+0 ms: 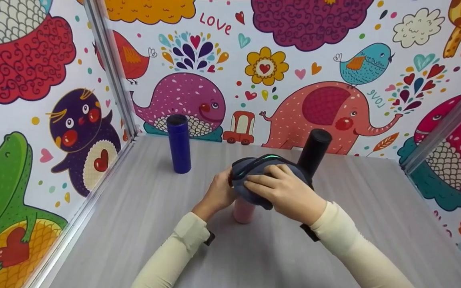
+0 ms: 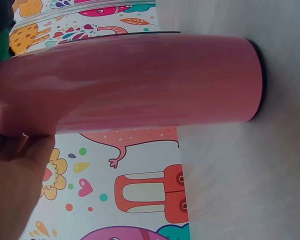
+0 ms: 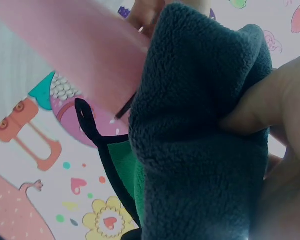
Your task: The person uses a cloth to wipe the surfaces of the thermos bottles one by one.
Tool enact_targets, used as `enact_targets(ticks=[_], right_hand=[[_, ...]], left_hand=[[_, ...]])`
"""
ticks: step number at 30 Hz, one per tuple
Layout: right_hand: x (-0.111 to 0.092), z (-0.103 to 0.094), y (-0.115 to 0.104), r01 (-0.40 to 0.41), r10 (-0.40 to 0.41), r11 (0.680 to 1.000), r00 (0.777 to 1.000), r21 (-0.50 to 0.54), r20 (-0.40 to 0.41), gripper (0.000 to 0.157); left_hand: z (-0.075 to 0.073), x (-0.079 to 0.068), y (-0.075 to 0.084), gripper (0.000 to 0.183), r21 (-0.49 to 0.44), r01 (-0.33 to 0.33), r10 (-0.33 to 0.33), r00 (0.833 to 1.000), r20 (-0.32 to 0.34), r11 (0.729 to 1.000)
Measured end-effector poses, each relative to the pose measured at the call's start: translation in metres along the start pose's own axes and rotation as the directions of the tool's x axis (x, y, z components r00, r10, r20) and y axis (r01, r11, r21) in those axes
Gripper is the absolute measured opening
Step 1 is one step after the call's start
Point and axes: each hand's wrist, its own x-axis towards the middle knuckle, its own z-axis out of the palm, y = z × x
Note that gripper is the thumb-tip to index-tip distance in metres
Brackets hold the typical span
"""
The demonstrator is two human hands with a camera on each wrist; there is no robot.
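A pink cylindrical bottle (image 1: 243, 212) with a dark base rim stands on the table between my hands. My left hand (image 1: 219, 194) grips it near the top; in the left wrist view the bottle's long pink side (image 2: 140, 80) fills the middle. My right hand (image 1: 286, 194) holds a fuzzy dark grey-blue cloth (image 3: 190, 125) over the bottle's upper end, thumb pressed into a fold. Green lining (image 3: 124, 165) and black edging with a small loop (image 3: 85, 117) show on the cloth. The bottle's top is hidden behind the cloth in the head view.
A blue bottle (image 1: 179, 146) stands upright at the back left of the grey table (image 1: 134, 224). Behind the cloth, to the right, stands a black bottle (image 1: 316, 148), partly covered. Cartoon-printed panels (image 1: 214, 48) with metal edge strips (image 1: 112, 68) enclose the back and sides.
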Motion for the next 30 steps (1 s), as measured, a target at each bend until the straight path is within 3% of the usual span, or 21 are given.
enact_targets(ticks=[3, 5, 8, 12, 17, 24, 30], right_hand=[[0.005, 0.004, 0.003, 0.002, -0.002, 1.0, 1.0, 0.01, 0.003, 0.066], [0.009, 0.006, 0.007, -0.009, 0.009, 1.0, 1.0, 0.025, 0.015, 0.063], [0.012, 0.006, 0.017, -0.038, 0.036, 0.997, 0.999, 0.064, 0.033, 0.062], [0.008, 0.007, 0.03, -0.097, 0.093, 0.989, 0.995, 0.112, 0.033, 0.061], [-0.006, 0.008, 0.037, -0.144, 0.146, 0.98, 0.989, 0.137, -0.002, 0.054], [-0.028, 0.008, 0.03, -0.139, 0.155, 0.977, 0.983, 0.163, -0.094, 0.055], [-0.042, 0.012, 0.027, -0.168, 0.236, 0.943, 0.946, 0.286, -0.223, 0.056]], left_hand=[[0.001, -0.003, 0.004, 0.034, -0.002, -0.013, 0.013, 1.0, -0.003, 1.0], [0.001, -0.003, 0.005, 0.038, -0.062, 0.031, -0.031, 1.0, 0.007, 0.998], [0.0, -0.002, 0.009, 0.046, -0.106, 0.147, -0.144, 0.989, 0.036, 0.983], [-0.001, 0.0, 0.007, 0.063, -0.135, 0.21, -0.204, 0.977, 0.057, 0.968], [-0.001, 0.0, 0.01, 0.075, -0.195, 0.219, -0.209, 0.975, 0.071, 0.956], [-0.001, 0.0, 0.011, 0.075, -0.168, 0.231, -0.225, 0.973, 0.056, 0.958], [-0.001, -0.004, 0.011, 0.077, -0.162, 0.204, -0.203, 0.979, 0.022, 0.966]])
